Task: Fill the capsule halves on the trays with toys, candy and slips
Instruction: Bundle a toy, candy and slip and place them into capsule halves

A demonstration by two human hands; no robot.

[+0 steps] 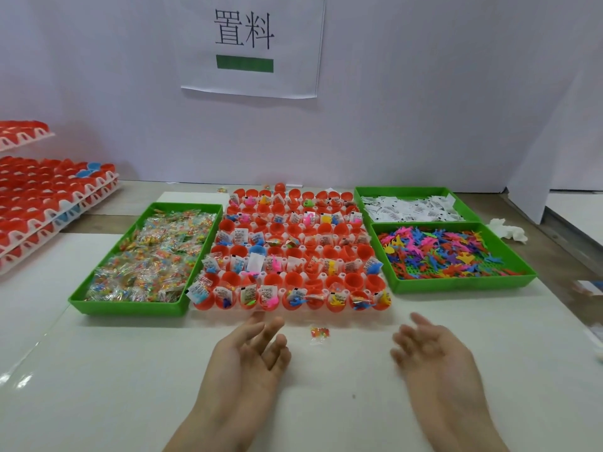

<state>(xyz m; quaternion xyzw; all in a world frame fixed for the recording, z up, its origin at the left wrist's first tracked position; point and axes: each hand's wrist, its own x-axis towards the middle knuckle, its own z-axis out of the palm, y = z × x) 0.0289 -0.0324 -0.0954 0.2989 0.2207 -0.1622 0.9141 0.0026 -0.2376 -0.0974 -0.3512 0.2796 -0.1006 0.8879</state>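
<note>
Plainly, our hands held nothing: the left hand and the right hand hovered low in the frame above the bench, palms turned inward, fingers loose and spread, the right one blurred. Just beyond them, at the centre, sat the white tray of red capsule halves. Many of these carried a slip and a toy, while others looked bare. The green candy bin lay to the tray's left. The slip bin and the toy bin lay to its right.

We judged the main risk to be in the reaching. Slips stood tall out of the near row, so a wrist passing low toward the far rows could flick them out or tip a cup. Filled and bare halves were mixed together, so we could easily skip one or fill one twice. One stray candy packet lay between our hands, and a careless sweep could push it off.
</note>
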